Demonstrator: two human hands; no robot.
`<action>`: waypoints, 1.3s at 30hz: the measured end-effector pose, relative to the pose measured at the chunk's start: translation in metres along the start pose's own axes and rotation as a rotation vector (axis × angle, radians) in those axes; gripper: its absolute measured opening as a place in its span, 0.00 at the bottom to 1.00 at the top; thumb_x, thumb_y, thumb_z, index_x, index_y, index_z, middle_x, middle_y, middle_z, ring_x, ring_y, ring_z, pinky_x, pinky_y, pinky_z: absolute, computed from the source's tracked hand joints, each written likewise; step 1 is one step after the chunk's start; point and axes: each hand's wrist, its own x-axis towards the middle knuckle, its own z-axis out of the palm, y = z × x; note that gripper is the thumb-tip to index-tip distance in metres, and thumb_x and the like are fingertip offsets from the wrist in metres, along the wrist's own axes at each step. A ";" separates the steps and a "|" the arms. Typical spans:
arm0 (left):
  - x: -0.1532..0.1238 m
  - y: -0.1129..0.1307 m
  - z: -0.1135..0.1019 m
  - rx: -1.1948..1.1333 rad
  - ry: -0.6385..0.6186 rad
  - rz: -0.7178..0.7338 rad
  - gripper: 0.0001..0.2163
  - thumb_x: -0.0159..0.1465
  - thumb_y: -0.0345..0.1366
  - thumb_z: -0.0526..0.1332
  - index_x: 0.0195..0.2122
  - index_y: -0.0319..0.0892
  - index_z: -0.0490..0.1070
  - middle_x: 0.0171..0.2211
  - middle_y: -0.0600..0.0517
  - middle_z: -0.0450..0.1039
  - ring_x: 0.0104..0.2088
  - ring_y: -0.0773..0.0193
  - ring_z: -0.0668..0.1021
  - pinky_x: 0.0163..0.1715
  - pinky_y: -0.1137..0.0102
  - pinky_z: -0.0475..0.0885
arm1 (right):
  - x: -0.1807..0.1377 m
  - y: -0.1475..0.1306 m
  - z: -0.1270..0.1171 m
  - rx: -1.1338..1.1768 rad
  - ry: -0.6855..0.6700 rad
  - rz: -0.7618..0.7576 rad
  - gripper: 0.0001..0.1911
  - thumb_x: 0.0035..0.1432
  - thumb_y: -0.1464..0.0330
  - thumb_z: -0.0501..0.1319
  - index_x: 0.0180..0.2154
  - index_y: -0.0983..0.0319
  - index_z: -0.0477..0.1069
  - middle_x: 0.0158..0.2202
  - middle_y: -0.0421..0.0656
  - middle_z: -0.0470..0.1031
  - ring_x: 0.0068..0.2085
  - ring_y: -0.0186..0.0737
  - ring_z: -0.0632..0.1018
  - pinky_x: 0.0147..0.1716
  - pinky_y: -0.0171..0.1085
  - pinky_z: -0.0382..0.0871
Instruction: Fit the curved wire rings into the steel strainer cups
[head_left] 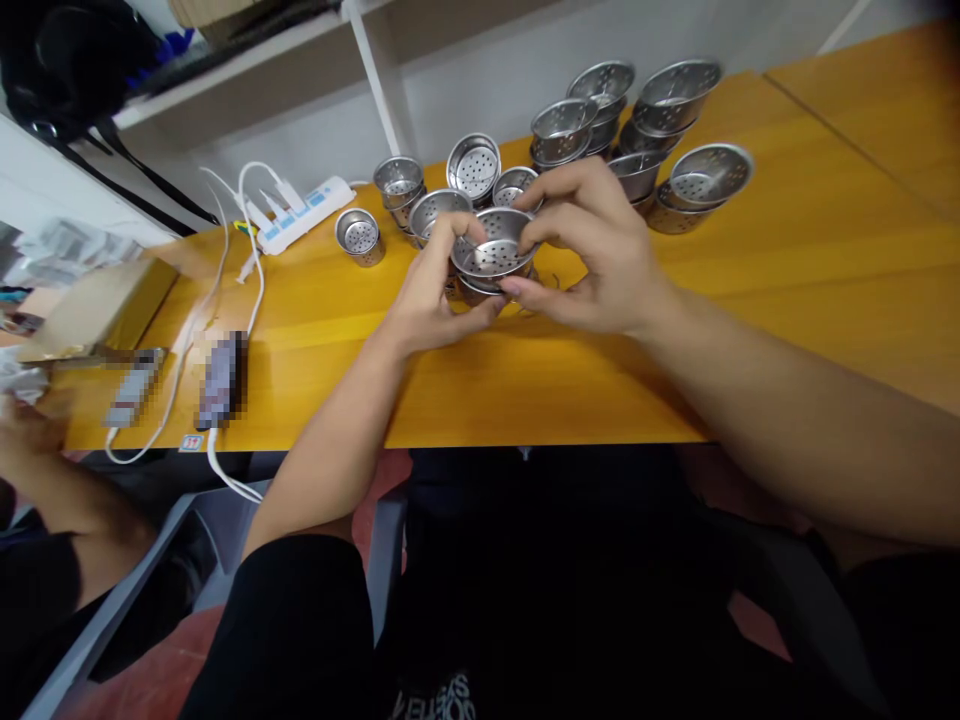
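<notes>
White power strip (pixel 300 215) is noted at 10 o'clock. Left hand (pixel 427 295): fingers clamped on the 9 o'clock rim of the round perforated stainless-steel strainer basket (pixel 491 250), which is held just over the yellow wooden desk (pixel 787 260), mid-desk. Right hand (pixel 592 250): clamped on the 3 o'clock rim. Judged: the rim is best kept level and pressure shared evenly between both sides, lest the thin metal be tilted or jammed. Similar steel baskets (pixel 675 150) are stacked at 1 o'clock.
</notes>
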 end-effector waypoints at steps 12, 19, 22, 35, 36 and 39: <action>0.002 0.004 -0.003 0.012 0.033 -0.039 0.48 0.74 0.82 0.74 0.81 0.55 0.70 0.76 0.42 0.80 0.84 0.33 0.83 0.88 0.35 0.79 | 0.002 -0.004 0.008 0.134 -0.079 0.003 0.27 0.71 0.42 0.84 0.66 0.39 0.90 0.83 0.48 0.80 0.83 0.78 0.80 0.85 0.82 0.76; 0.013 0.041 -0.018 0.094 -0.002 -0.214 0.41 0.64 0.55 0.94 0.73 0.56 0.82 0.76 0.43 0.83 0.84 0.31 0.82 0.88 0.36 0.78 | 0.003 -0.011 0.005 0.155 -0.132 0.072 0.17 0.68 0.43 0.81 0.56 0.33 0.92 0.72 0.45 0.87 0.79 0.78 0.79 0.85 0.84 0.74; 0.014 0.044 -0.021 0.103 -0.030 -0.211 0.38 0.64 0.49 0.94 0.72 0.56 0.83 0.76 0.44 0.84 0.84 0.31 0.82 0.88 0.38 0.79 | 0.000 -0.009 0.010 0.148 -0.039 0.060 0.17 0.77 0.41 0.75 0.49 0.44 0.89 0.72 0.51 0.84 0.75 0.76 0.81 0.81 0.82 0.78; 0.004 0.031 -0.035 -0.157 -0.140 -0.310 0.50 0.63 0.91 0.72 0.65 0.52 0.81 0.53 0.46 0.85 0.56 0.41 0.92 0.55 0.52 0.88 | 0.005 -0.017 0.003 0.094 -0.134 -0.094 0.12 0.83 0.52 0.72 0.55 0.49 0.89 0.57 0.51 0.89 0.53 0.60 0.89 0.57 0.64 0.90; 0.003 0.029 -0.036 -0.173 -0.149 -0.310 0.52 0.62 0.94 0.69 0.64 0.52 0.81 0.52 0.46 0.85 0.55 0.41 0.91 0.53 0.52 0.87 | 0.006 -0.018 0.002 0.096 -0.155 -0.104 0.11 0.82 0.52 0.73 0.54 0.49 0.89 0.59 0.52 0.88 0.57 0.62 0.89 0.60 0.66 0.90; 0.005 0.027 -0.039 -0.194 -0.185 -0.307 0.52 0.59 0.96 0.69 0.61 0.52 0.82 0.48 0.47 0.85 0.49 0.45 0.89 0.51 0.53 0.84 | 0.008 -0.021 -0.001 0.121 -0.188 0.003 0.15 0.79 0.45 0.78 0.48 0.47 0.89 0.72 0.53 0.85 0.69 0.70 0.86 0.72 0.73 0.87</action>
